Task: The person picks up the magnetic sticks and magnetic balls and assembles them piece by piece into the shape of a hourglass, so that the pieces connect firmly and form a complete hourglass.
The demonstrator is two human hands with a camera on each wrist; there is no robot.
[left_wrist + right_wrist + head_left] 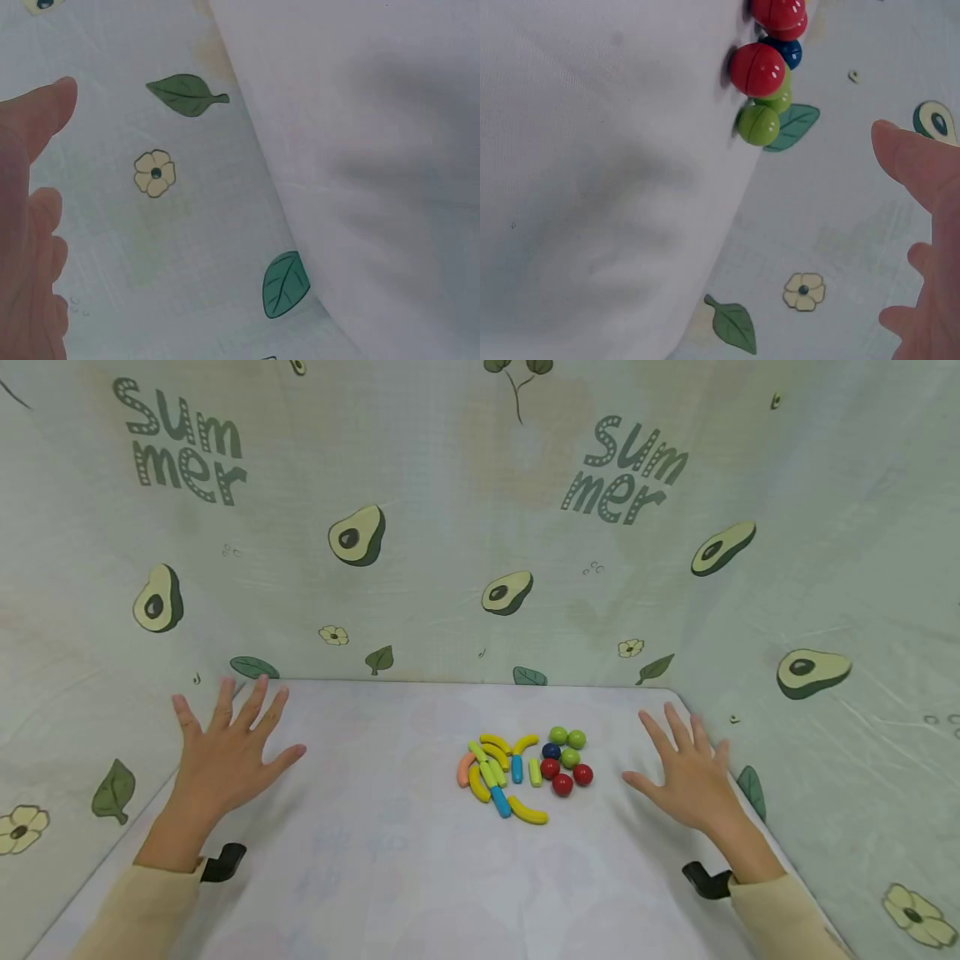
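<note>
Both hands hover over the sides of a white table with fingers spread, neither holding anything. The left hand (pixel 225 760) is over the table's left edge, far from the small pieces. Closer to them, the right hand (pixel 690 772) sits to the right of several glossy balls: red balls (pixel 582 774), green balls (pixel 576 739) and a dark blue ball (pixel 551 752). Left of the balls lies a loose cluster of banana-shaped yellow pieces (pixel 528 811), blue sticks (pixel 500 802), light green sticks (pixel 535 772) and an orange curved piece (pixel 465 769). In the right wrist view, a red ball (pixel 757 70) shows beyond the thumb.
The white tabletop (pixel 360 860) runs back to a hanging cloth (pixel 435 468) printed with avocados, leaves, flowers and lettering. This cloth also rises along both sides. A black strap piece (pixel 225 862) shows at the left wrist, another black strap piece (pixel 707 881) at the right.
</note>
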